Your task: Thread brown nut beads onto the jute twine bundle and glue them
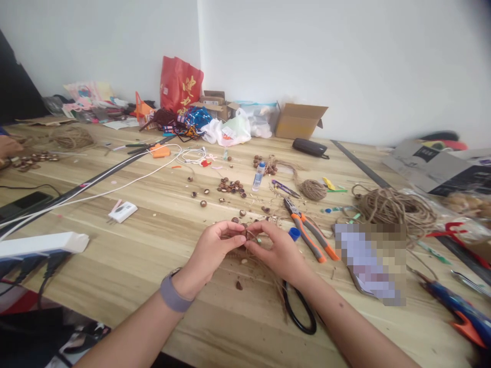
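My left hand (215,248), with a grey band at its wrist, is closed in a pinch on brown twine. Opposite it, my right hand (279,251) pinches the same twine (270,273), whose loose strands trail down to the right. The fingertips nearly meet, and small brown nut shells show around them; whether one is held is partly hidden. Beneath my right wrist lies the black handle (302,312) of what look like scissors. Orange-and-grey pliers (309,232) rest right of my right hand, beside a blue cap (294,234).
Halved nut shells (232,186) lie ahead, near a small clear bottle (259,176). Twine coils (397,209) and a pixelated phone-like object (368,266) are at right. A white plug (123,211), cables and a power strip (42,248) occupy the left. Bags and boxes line the wall. Another person's hand (9,145) is far left.
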